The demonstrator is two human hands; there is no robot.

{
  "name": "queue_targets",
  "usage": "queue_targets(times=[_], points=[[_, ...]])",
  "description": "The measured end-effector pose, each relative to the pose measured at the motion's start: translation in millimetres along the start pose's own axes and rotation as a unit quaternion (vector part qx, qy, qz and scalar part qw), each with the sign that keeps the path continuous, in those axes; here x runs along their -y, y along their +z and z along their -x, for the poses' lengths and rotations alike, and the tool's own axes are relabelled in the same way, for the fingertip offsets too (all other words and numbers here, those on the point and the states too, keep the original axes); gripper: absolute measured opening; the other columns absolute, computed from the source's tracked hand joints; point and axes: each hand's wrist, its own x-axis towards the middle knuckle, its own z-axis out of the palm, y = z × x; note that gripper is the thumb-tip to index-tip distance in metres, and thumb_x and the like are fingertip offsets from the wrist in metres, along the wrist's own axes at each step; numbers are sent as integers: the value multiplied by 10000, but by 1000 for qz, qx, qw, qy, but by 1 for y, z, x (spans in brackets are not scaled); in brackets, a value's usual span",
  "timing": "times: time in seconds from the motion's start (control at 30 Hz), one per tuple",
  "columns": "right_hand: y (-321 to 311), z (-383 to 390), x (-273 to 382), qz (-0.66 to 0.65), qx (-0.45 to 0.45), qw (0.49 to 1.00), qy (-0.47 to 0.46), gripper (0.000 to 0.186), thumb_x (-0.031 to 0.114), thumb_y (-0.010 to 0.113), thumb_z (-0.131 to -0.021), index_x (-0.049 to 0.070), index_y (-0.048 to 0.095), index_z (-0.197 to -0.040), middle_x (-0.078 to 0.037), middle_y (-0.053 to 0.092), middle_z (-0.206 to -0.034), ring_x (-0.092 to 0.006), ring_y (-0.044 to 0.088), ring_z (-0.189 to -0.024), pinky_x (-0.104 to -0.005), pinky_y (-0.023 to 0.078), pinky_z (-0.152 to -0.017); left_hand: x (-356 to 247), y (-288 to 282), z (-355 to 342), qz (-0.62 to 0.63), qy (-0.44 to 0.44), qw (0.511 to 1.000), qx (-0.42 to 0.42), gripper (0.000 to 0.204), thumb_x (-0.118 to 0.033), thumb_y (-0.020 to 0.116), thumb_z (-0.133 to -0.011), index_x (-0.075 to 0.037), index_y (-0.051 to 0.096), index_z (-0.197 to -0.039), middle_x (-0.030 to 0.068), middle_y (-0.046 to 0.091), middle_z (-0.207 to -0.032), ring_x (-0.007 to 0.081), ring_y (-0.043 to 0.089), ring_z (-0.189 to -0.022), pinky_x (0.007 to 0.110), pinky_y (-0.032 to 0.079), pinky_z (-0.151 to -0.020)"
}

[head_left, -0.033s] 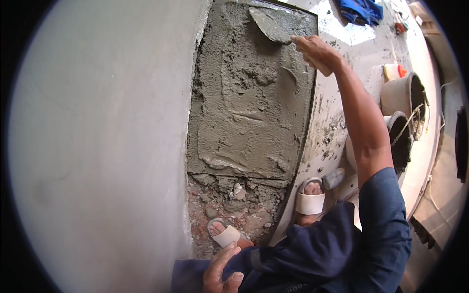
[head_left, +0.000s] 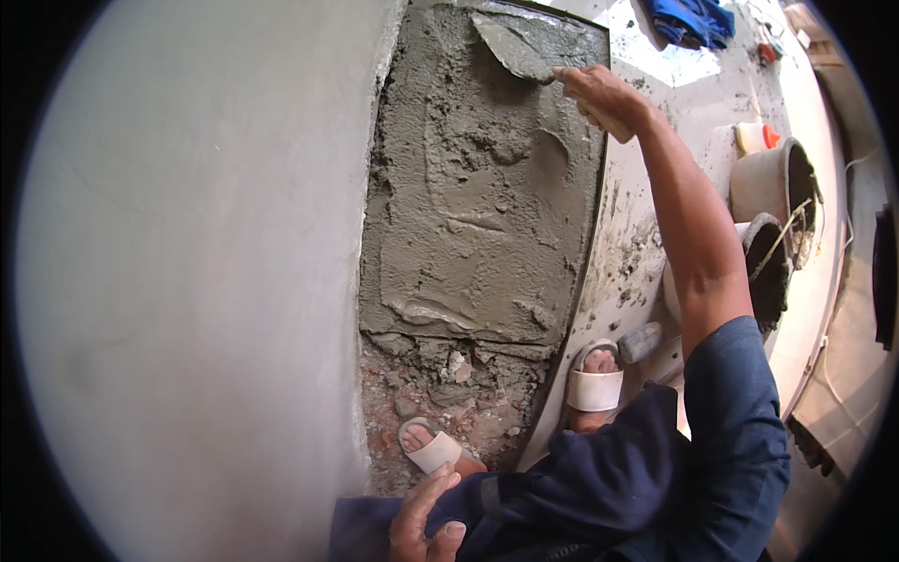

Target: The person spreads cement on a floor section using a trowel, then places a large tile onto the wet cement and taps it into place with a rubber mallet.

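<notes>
Head view: right hand (head_left: 604,98) clenched on trowel (head_left: 512,50), which extends to 10 o'clock over mortar (head_left: 487,201); left hand (head_left: 419,525) spread, 7 o'clock from right.

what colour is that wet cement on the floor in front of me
The cement is grey with a greenish tinge, as the head view shows.

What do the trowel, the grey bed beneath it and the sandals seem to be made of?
Trowel: likely metal, thin-edged and coated dull grey; its pale handle, mostly hidden in the right hand, may be wood or plastic.
Grey bed: probably wet cement mortar, being grainy and smeared, with a damp sheen in places.
Sandals: perhaps rubber or plastic, judging by the smooth, off-white straps.
</notes>
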Motion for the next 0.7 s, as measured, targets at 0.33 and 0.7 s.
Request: queue_targets(times=[0.33,0.7], points=[[66,113,-45,266,154,927,-213,552,558,459,-973,36,636,-1002,-167,693,-788,-320,688,-711,-451,563,-678,7,2,-7,14,13,1000,2,579,-341,537,-971,107,479,-1333,259,524,-1350,370,507,-1267,424,389,-1075],[1,23,-50,424,-94,895,-104,463,559,443,-982,118,576,-944,-59,665,-720,-181,685,-670,-342,564,-625,5,5,-8,22,36,999,-24,588,-339,527,-974,117,466,-1339,264,538,-1329,358,539,-1228,427,402,-1064]])
